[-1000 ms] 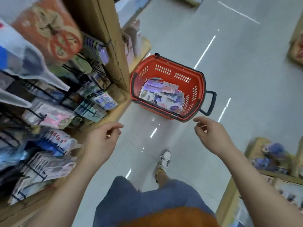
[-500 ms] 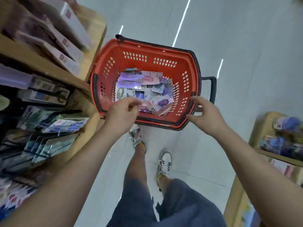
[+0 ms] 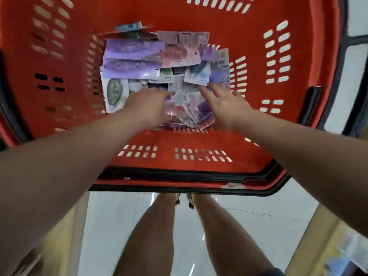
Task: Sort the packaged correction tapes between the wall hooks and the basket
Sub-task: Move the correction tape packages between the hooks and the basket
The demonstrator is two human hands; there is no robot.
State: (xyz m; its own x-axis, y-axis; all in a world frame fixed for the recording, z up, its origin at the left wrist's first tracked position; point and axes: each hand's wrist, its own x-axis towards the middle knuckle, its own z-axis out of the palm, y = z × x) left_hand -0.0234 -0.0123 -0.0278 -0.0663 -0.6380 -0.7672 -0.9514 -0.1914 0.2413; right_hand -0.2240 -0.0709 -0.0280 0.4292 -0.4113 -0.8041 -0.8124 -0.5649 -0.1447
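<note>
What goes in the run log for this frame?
phase: reaching | hands: left hand, right hand over packets | basket: full | held: nothing visible

**head view: both hands down in the basket**

red perforated plastic basket with black rim (image 3: 199,152) fills the upper frame, seen from above. loose heap of purple, pink and white packaged correction tapes (image 3: 159,66) lies on its floor. left hand (image 3: 147,108) is knuckles-up on the near part of the heap, fingers curled; grip unclear. right hand (image 3: 225,104) is spread, fingers extended onto the packs. bare legs (image 3: 159,232) over pale glossy tiled floor (image 3: 249,226) below.
</note>
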